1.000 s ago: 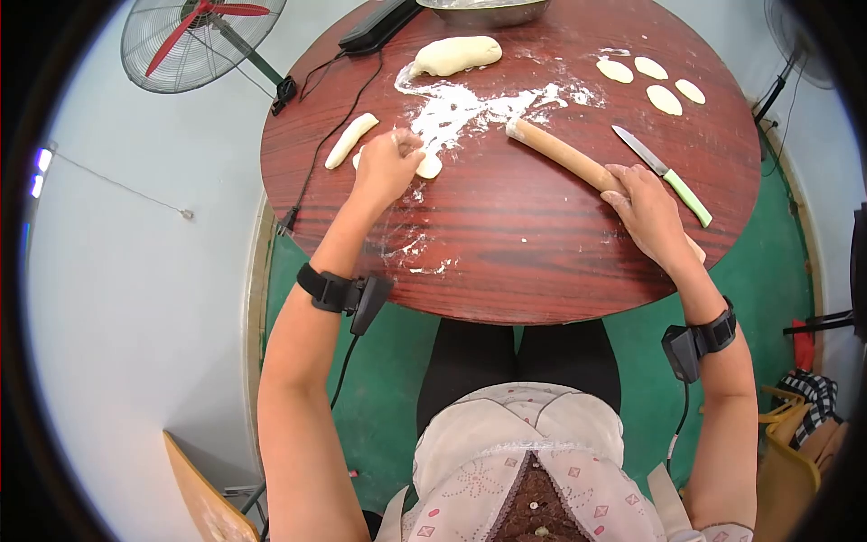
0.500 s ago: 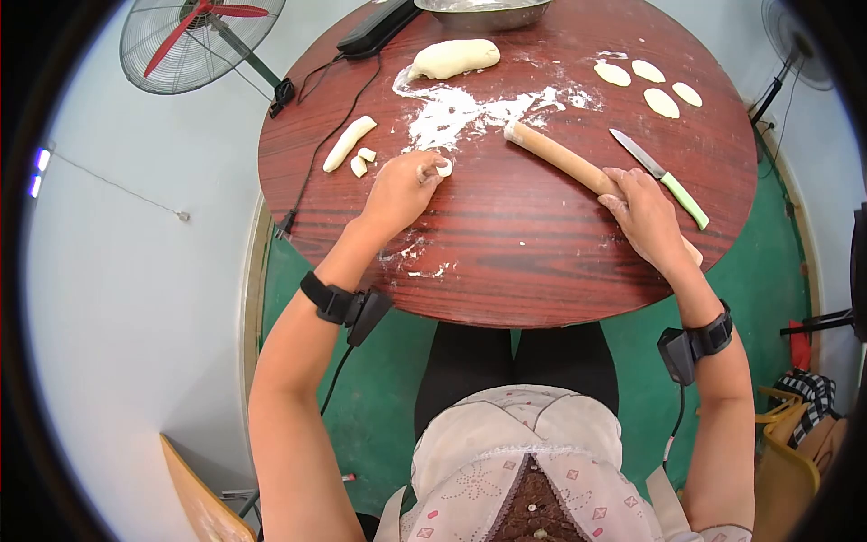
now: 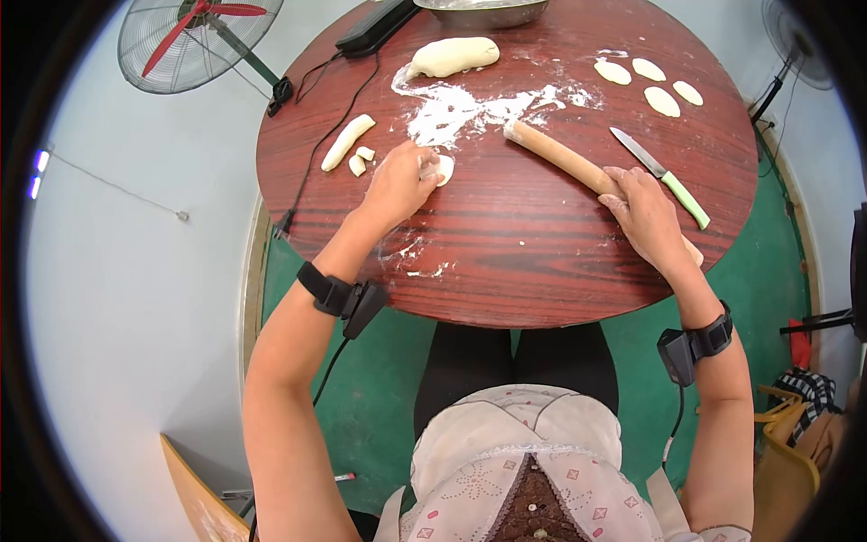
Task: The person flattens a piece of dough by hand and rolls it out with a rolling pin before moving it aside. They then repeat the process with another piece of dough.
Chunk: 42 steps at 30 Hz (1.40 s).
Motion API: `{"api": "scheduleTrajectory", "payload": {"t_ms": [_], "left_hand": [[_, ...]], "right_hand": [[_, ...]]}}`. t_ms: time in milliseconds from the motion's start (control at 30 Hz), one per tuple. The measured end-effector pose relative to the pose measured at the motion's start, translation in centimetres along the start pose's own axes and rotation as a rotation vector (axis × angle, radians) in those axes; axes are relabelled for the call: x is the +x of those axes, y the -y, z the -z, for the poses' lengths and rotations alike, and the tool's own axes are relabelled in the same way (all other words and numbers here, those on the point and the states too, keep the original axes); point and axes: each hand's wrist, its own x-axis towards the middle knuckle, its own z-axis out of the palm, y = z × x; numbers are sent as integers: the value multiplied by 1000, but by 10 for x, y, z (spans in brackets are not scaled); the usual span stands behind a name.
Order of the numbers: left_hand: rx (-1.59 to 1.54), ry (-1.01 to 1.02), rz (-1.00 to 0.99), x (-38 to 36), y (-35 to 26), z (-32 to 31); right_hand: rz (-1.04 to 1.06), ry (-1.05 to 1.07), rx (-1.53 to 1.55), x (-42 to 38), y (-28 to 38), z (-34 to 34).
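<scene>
My left hand (image 3: 404, 183) has its fingers closed on the edge of a small pale dough disc (image 3: 445, 171), just below the patch of white flour (image 3: 452, 116). Part of the disc is hidden by the fingers. My right hand (image 3: 639, 210) is wrapped round a long wooden rolling pin (image 3: 562, 158), which lies slanted on the table. Left of my left hand are a dough roll (image 3: 348, 143) and two small dough pieces (image 3: 358, 165). A knife with a green handle (image 3: 685, 200) rests beyond my right hand.
The round table (image 3: 506, 271) holds a large dough log (image 3: 454, 57), several flat dough rounds (image 3: 662, 101), a metal bowl (image 3: 488, 11) and a black case (image 3: 375, 29). A cable runs down its left side. Fans (image 3: 194, 41) stand on both sides.
The dough disc by my left hand now shows flatter and wider, and the fingers have shifted slightly to the left. My right hand and the rolling pin look unmoved.
</scene>
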Motion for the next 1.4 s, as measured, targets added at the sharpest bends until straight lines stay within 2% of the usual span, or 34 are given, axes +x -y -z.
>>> {"api": "scheduleTrajectory", "payload": {"t_ms": [67, 167, 267, 500, 600, 633, 733, 833, 933, 967, 1100, 1200, 1233, 1400], "left_hand": [[-113, 75, 254, 2, -11, 10], [-30, 168, 276, 2, -9, 14], [-122, 292, 339, 0, -15, 19], [-338, 147, 469, -10, 3, 20], [-25, 32, 381, -12, 11, 25], [-49, 29, 389, -14, 15, 23], [87, -167, 188, -30, 7, 16], [283, 40, -29, -46, -9, 17], [266, 18, 9, -69, -46, 14], [227, 127, 80, -72, -54, 14], [98, 241, 40, -71, -101, 0], [25, 172, -91, -72, -132, -28], [66, 61, -135, -71, -138, -38], [137, -116, -31, -87, -167, -46]], "right_hand": [[-4, 3, 3, 0, 0, -1], [-10, 7, 9, 1, -1, 0], [-9, -9, 9, 1, -1, -2], [-2, -14, -2, 1, -2, -3], [13, -24, -10, 1, -5, -5], [14, -23, -11, 1, -5, -5], [21, -26, -16, 1, -5, -5], [32, -33, -21, 0, -6, -6], [36, -36, -31, 0, -6, -6], [41, -39, -38, -1, -6, -6], [47, -55, -17, 1, -6, -8], [114, -104, -29, -1, -3, -8], [162, -131, -34, -3, 4, -6], [275, -95, 89, -17, 33, -3]]}}
